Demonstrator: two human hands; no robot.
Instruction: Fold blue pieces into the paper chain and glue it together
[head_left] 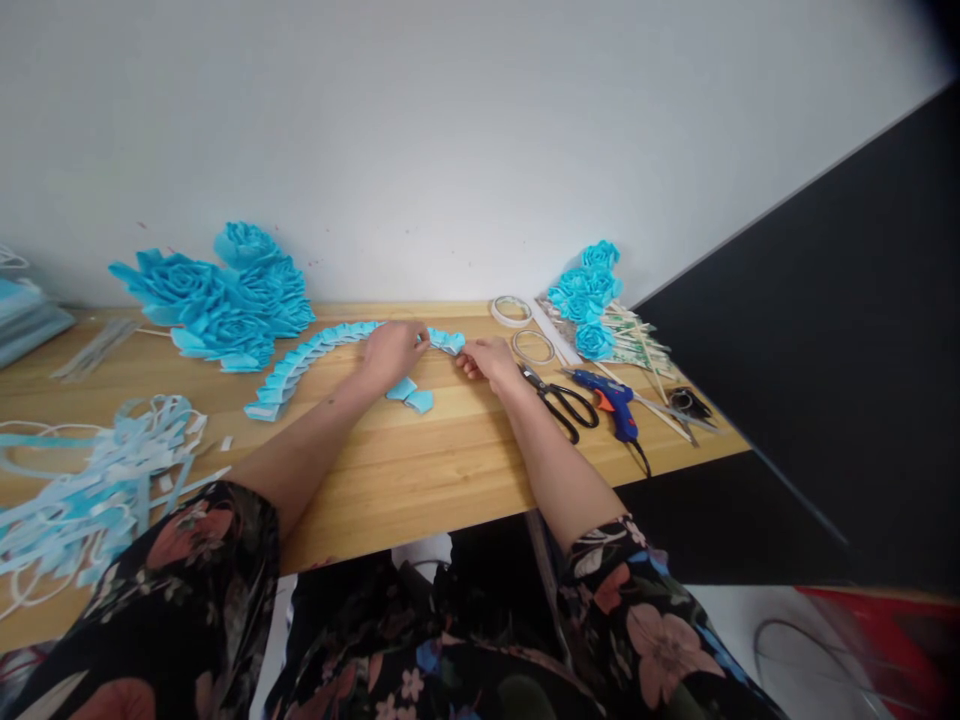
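A curved row of overlapping light-blue folded petals (300, 360) lies on the wooden table, its right end between my two hands. My left hand (394, 352) bends over the row near that end, with its fingers closed in a pinch on the petals. At the last petals on the right, my right hand (487, 360) has its fingers curled together against the edge of the row; the exact grip is partly hidden. Two or so loose blue petals (420, 401) lie just below my left hand.
Blue crepe-like flowers (240, 300) stand at the back left, smaller ones (592, 285) at the back right. Cut strips (105, 490) heap at the left. Tape rolls (511, 311), black-handled scissors (561, 405) and a blue glue gun (616, 402) with its cord lie right of my hands.
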